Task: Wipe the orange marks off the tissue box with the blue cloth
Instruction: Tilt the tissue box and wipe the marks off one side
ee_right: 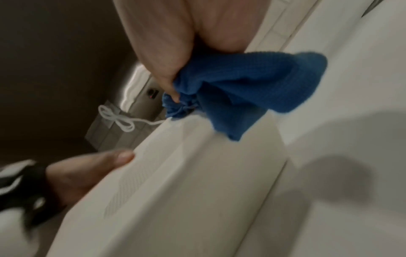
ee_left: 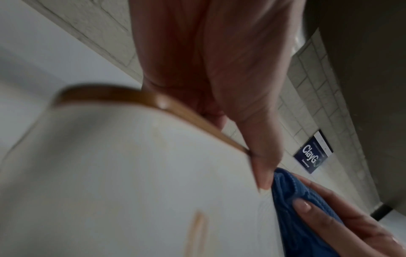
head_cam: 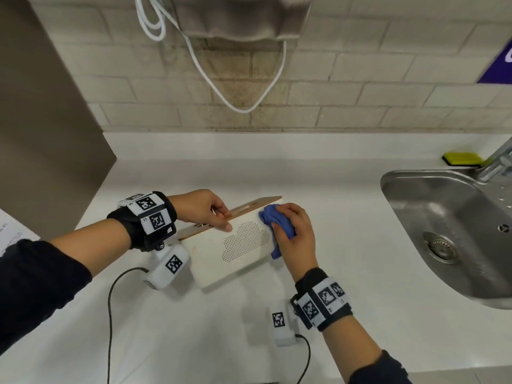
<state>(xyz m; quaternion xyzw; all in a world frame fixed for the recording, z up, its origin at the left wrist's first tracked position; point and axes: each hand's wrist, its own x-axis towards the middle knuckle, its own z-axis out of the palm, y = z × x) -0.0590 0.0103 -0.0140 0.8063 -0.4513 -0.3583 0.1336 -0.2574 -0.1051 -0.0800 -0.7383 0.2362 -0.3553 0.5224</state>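
A white tissue box (head_cam: 235,256) with a wooden lid and a dotted cloud pattern stands tilted on the white counter. My left hand (head_cam: 206,210) grips its lid edge at the upper left, thumb on the white face. My right hand (head_cam: 293,231) holds a bunched blue cloth (head_cam: 274,220) against the box's upper right corner. In the left wrist view a faint orange mark (ee_left: 195,231) shows on the box face (ee_left: 131,173), with the cloth (ee_left: 292,200) beside my left thumb. In the right wrist view the cloth (ee_right: 246,90) hangs over the box's edge (ee_right: 197,165).
A steel sink (head_cam: 448,231) with a tap sits at the right, a yellow sponge (head_cam: 461,158) behind it. White cords (head_cam: 246,106) hang on the tiled wall. A brown panel (head_cam: 41,120) stands at the left. Black cables trail from both wrist cameras across the counter (head_cam: 194,328).
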